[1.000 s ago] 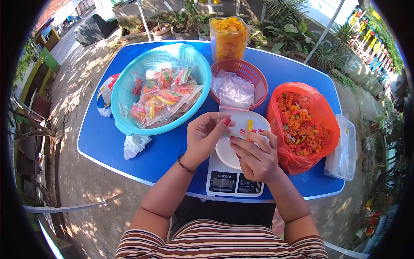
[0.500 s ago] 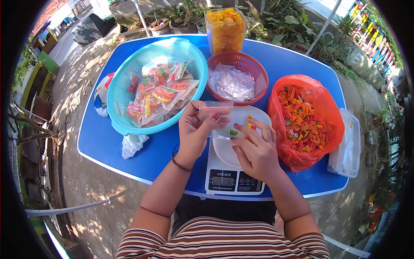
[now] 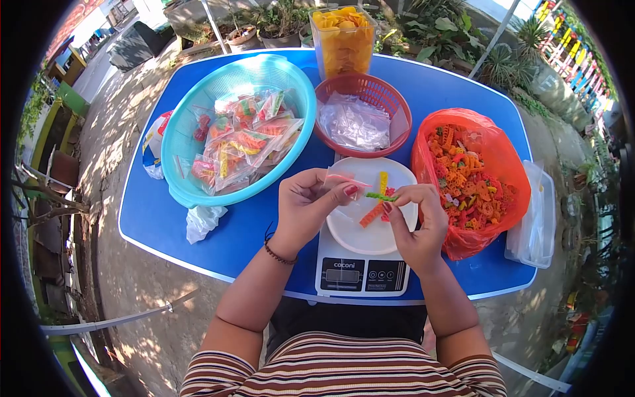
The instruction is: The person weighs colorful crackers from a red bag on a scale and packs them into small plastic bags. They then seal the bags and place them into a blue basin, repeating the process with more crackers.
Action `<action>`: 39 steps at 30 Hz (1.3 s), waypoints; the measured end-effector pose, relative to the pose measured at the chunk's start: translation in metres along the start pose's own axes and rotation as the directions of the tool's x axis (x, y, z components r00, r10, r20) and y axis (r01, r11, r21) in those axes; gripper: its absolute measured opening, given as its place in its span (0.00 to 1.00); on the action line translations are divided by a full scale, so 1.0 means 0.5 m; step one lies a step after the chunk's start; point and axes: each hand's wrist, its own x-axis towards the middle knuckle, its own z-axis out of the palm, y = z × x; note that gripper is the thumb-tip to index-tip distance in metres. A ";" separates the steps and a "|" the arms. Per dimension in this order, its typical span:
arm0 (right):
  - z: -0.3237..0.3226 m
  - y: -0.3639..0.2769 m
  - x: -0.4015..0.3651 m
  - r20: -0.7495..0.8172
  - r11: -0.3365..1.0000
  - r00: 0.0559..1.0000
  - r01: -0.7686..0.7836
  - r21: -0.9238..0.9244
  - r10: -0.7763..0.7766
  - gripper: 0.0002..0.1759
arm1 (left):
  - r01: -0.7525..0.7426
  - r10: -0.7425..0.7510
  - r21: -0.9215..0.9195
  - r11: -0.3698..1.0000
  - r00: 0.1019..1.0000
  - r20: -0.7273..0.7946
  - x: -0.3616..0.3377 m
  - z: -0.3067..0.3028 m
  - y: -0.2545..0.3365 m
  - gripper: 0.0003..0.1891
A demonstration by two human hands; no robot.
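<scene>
Left hand [image 3: 305,204]: fingers curled, thumb and fingertips pinching 1 small clear zip bag [image 3: 342,181] by its top edge. The bag is held just above the left rim of the white plate [image 3: 370,237].

Right hand [image 3: 418,221]: thumb and forefinger pinching 1 green cracker stick [image 3: 380,196] over the plate, near the bag. Can't tell if the stick touches the bag.

On the plate:
- 1 yellow stick [image 3: 382,181]
- 1 orange stick [image 3: 370,216]
- 1 small red piece [image 3: 390,191], partly hidden by my fingers

The plate sits on 1 digital kitchen scale [image 3: 360,272] at the near edge of the blue table [image 3: 430,99]. Display is unreadable.

Rest of the table:
- 2 baskets. The teal basket [image 3: 251,78], far left, holds filled packets [image 3: 245,149]. They overlap, so no exact count. The red basket [image 3: 364,81], just behind the plate, holds a heap of empty zip bags [image 3: 354,122], not countable either.
- 1 orange plastic bag [image 3: 499,142], open, right of the plate, full of mixed coloured crackers [image 3: 463,178].
- 1 clear tub [image 3: 342,41] of orange-yellow chips at the far edge.
- 1 clear lidded box [image 3: 534,221] at the right edge.
- 2 crumpled white bags left of the teal basket. One is printed [image 3: 156,144], one is plain [image 3: 202,221].
</scene>
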 end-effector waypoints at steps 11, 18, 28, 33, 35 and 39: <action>0.000 -0.001 -0.013 -0.207 0.818 0.963 -0.022 0.575 0.172 0.15 | -0.097 0.035 0.343 0.934 0.983 0.180 -0.010 0.003 0.006 0.12; -0.004 0.017 -0.010 -0.012 0.925 1.000 0.023 0.380 -0.020 0.14 | -0.150 0.049 0.389 0.909 0.965 0.256 -0.013 0.021 0.024 0.15; -0.008 -0.008 0.010 0.021 0.980 0.981 0.190 0.057 -0.191 0.08 | -0.172 0.070 0.398 0.901 0.963 0.259 -0.014 0.020 0.023 0.09; -0.011 -0.015 0.011 0.075 0.965 0.971 0.235 -0.115 -0.227 0.07 | -0.209 0.107 0.373 0.904 0.955 0.276 -0.012 0.022 0.030 0.08; -0.014 -0.011 0.009 0.102 0.968 0.973 0.220 -0.119 -0.209 0.07 | -0.195 0.092 0.380 0.904 0.958 0.273 -0.013 0.019 0.024 0.08; -0.015 -0.011 0.014 0.166 0.973 0.968 0.206 -0.104 -0.187 0.07 | -0.170 0.069 0.404 0.899 0.965 0.252 -0.013 0.014 0.015 0.09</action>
